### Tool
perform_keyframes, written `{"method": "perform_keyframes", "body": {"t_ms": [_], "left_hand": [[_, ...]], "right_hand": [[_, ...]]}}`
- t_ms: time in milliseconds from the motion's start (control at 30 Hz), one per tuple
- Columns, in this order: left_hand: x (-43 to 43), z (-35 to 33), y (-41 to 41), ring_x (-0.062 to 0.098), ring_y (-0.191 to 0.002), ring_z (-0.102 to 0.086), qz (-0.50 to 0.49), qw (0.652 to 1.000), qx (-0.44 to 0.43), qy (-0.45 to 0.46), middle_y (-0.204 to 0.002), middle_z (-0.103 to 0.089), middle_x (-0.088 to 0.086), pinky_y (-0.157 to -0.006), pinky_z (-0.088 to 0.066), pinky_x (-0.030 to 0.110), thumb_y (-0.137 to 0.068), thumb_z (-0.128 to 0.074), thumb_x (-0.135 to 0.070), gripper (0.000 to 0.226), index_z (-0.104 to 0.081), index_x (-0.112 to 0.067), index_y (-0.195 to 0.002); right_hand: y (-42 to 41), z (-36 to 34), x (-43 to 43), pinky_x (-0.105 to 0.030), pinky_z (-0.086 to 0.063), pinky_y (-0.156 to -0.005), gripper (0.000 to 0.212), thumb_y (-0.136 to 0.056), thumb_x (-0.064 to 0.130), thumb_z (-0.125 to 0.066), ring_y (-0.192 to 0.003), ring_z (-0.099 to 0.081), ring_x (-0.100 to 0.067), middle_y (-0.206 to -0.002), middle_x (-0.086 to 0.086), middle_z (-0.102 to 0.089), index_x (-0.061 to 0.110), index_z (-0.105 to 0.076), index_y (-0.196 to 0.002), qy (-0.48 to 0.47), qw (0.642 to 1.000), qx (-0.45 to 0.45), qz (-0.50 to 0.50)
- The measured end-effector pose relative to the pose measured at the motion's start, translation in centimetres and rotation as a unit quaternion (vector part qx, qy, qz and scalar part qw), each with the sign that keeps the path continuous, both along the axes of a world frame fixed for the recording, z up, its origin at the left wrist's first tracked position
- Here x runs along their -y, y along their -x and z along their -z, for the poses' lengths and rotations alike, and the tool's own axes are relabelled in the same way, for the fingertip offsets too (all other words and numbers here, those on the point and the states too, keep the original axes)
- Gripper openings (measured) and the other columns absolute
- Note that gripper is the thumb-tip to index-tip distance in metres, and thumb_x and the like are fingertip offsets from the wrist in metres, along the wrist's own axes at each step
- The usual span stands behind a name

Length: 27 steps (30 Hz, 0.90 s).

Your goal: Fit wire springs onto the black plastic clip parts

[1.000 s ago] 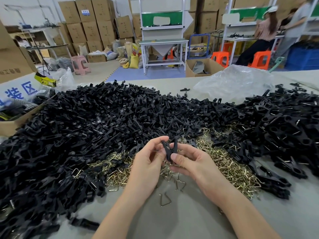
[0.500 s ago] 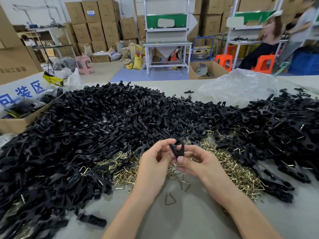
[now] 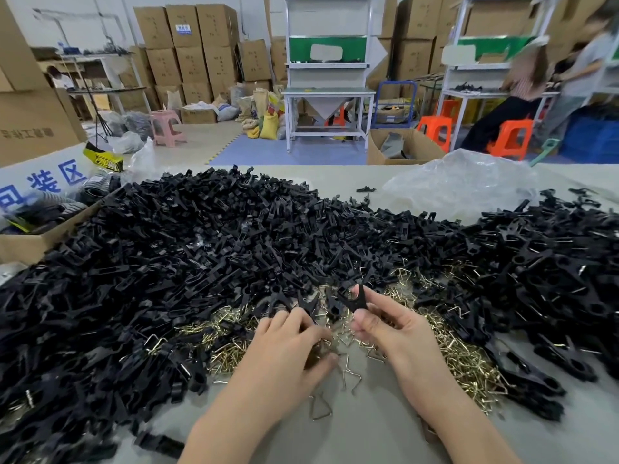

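Head view: a huge heap of hard black plastic clip parts covers the grey table. Nearer you lies a smaller pile of thin bent gold wire springs. Your left hand curls among them; I cannot tell if it holds one. Your right hand pinches a forked black clip. Next, I think, pick one spring and hook it on.

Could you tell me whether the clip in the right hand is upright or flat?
Upright: the right hand pinches the clip low, its arms forking upward.
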<state>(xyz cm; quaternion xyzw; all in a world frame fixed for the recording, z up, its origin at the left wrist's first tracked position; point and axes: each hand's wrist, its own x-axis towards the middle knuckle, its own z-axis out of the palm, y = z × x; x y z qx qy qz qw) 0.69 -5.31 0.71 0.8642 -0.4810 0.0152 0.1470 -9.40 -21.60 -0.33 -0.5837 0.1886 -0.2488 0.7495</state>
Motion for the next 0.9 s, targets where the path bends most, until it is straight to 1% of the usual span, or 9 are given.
{"method": "perform_keyframes", "body": {"t_ms": [100,200,267,400,533,600,733,833,900], "left_hand": [[0.2,-0.1,-0.3,0.004,-0.115,-0.040,-0.002,1.000,-0.022,0.016,-0.115,-0.043,-0.020,-0.102,-0.026,0.023,-0.101,-0.043,-0.054,0.027,-0.056,-0.043,-0.122],[0.3,-0.2,-0.3,0.002,-0.111,-0.043,0.000,0.998,-0.030,0.051,-0.110,-0.047,-0.021,-0.099,-0.030,0.022,-0.101,-0.051,-0.042,0.011,-0.060,-0.038,-0.107],[0.5,-0.3,-0.1,-0.002,-0.103,-0.045,-0.012,0.990,-0.073,0.118,-0.103,-0.050,-0.023,-0.092,-0.034,0.016,-0.098,-0.059,-0.040,0.006,-0.062,-0.035,-0.096],[0.9,-0.6,0.1,0.002,-0.088,-0.060,-0.080,0.929,-0.199,0.300,-0.091,-0.065,-0.020,-0.076,-0.042,0.012,-0.093,-0.069,-0.025,0.014,-0.064,-0.035,-0.085],[1.1,-0.9,0.2,0.013,-0.077,-0.073,-0.102,0.836,-0.360,0.402,-0.084,-0.073,-0.004,-0.078,-0.061,0.030,-0.096,-0.065,-0.012,0.010,-0.067,-0.020,-0.090],[1.2,-1.1,0.3,0.015,-0.081,-0.075,-0.105,0.796,-0.414,0.430,-0.084,-0.075,-0.001,-0.077,-0.060,0.024,-0.095,-0.066,-0.010,0.005,-0.068,-0.014,-0.092],[1.3,-0.7,0.2,0.002,-0.069,-0.061,-0.135,0.805,-0.371,0.443,-0.075,-0.069,-0.011,-0.069,-0.048,0.013,-0.094,-0.068,-0.026,0.006,-0.071,-0.021,-0.091],[1.5,-0.6,0.4,0.006,-0.067,-0.060,-0.137,0.770,-0.412,0.467,-0.071,-0.068,-0.007,-0.065,-0.051,0.016,-0.095,-0.066,-0.023,0.008,-0.072,-0.017,-0.091],[1.7,-0.5,0.4,0.010,-0.071,-0.066,-0.136,0.762,-0.426,0.468,-0.075,-0.072,-0.002,-0.070,-0.055,0.019,-0.095,-0.067,-0.019,0.008,-0.072,-0.014,-0.093]], "right_hand": [[0.1,-0.1,-0.1,-0.022,-0.058,-0.077,0.036,-0.070,0.025,-0.080,-0.082,-0.073,-0.017,-0.088,0.002,-0.073,0.038,-0.077,-0.104,0.001,1.000,0.010,-0.004],[0.3,-0.1,-0.1,-0.021,-0.057,-0.074,0.023,-0.081,0.014,-0.078,-0.081,-0.071,-0.019,-0.086,-0.004,-0.075,0.022,-0.074,-0.102,0.003,1.000,0.010,-0.001],[0.4,0.0,0.0,-0.020,-0.056,-0.074,0.024,-0.082,0.011,-0.077,-0.080,-0.070,-0.018,-0.087,-0.005,-0.076,0.018,-0.074,-0.105,0.009,1.000,0.004,-0.001],[0.3,-0.1,0.1,-0.022,-0.058,-0.079,0.025,-0.084,0.010,-0.075,-0.080,-0.069,-0.015,-0.084,-0.002,-0.075,0.018,-0.075,-0.108,0.006,1.000,0.005,0.002],[0.2,-0.3,0.1,-0.014,-0.055,-0.071,0.024,-0.088,0.006,-0.072,-0.078,-0.072,-0.008,-0.087,0.001,-0.078,0.021,-0.077,-0.107,-0.006,1.000,0.007,0.004],[0.2,-0.3,0.0,-0.014,-0.055,-0.072,0.026,-0.090,0.004,-0.071,-0.081,-0.072,-0.008,-0.094,0.000,-0.079,0.020,-0.078,-0.108,-0.010,1.000,0.009,0.001],[0.2,-0.5,-0.3,-0.015,-0.055,-0.076,0.029,-0.091,0.002,-0.069,-0.085,-0.073,-0.010,-0.103,0.006,-0.079,0.024,-0.078,-0.107,0.004,1.000,0.004,-0.014],[0.1,-0.7,-0.5,-0.014,-0.055,-0.076,0.031,-0.091,0.001,-0.068,-0.085,-0.074,-0.010,-0.101,0.003,-0.079,0.029,-0.080,-0.099,0.019,1.000,0.001,-0.021],[0.1,-0.9,-0.7,-0.013,-0.055,-0.075,0.034,-0.091,0.001,-0.068,-0.085,-0.076,-0.011,-0.097,0.001,-0.080,0.032,-0.082,-0.094,0.025,0.999,0.003,-0.024]]}}
